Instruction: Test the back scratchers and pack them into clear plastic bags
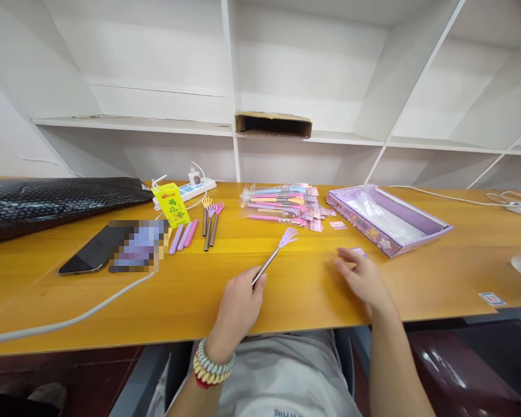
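My left hand (239,301) is closed around the metal handle of a back scratcher (272,262); its lilac claw-shaped head points up and away to the right. My right hand (361,277), a little blurred, hovers over the table to the right with its fingers loosely curled and apart; nothing shows between them. Just behind it a small card (359,252) is partly hidden. Three more back scratchers (212,226) with yellow, lilac and pink heads lie to the left, beside three handle sleeves (183,236) in purple and pink. Several bagged back scratchers (280,205) are piled ahead.
An open purple box (391,246) with clear plastic inside stands at the right, near a small pink card (337,225). Leftward are a yellow carton (173,205), a phone (96,250), a power strip (195,190), a white cable (87,314) and a black bag (61,202). White shelves (351,138) rise behind.
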`<state>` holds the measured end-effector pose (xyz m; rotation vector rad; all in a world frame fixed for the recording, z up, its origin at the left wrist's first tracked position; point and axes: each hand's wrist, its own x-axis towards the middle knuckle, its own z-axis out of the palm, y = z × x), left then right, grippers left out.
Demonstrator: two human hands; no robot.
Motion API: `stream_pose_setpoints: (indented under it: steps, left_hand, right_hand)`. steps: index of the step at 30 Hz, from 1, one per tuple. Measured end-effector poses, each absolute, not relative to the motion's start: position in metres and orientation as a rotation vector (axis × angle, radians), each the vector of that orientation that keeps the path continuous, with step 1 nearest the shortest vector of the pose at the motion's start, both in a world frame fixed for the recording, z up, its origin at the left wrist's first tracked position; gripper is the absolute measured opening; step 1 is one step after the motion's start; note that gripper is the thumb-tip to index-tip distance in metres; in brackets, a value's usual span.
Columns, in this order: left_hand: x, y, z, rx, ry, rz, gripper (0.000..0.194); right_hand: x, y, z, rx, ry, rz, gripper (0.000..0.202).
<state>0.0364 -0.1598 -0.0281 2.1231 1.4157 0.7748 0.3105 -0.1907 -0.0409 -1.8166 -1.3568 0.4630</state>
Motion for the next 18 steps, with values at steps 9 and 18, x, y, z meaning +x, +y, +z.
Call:
stream_pose_setpoints:
  steps: [9,18]
  left_hand:
    - [0.031,-0.166,-0.033,2.118,1.455,0.740,0.028]
    - [0.024,-0.148,-0.022,2.237,1.515,0.529,0.024]
  right_hand:
    - [0.361,-0.172,-0.054,-2.470,-1.339,-0.043,0.043]
    - [0.365,-0.167,-0.056,-2.542,-1.385,-0.073,0.044]
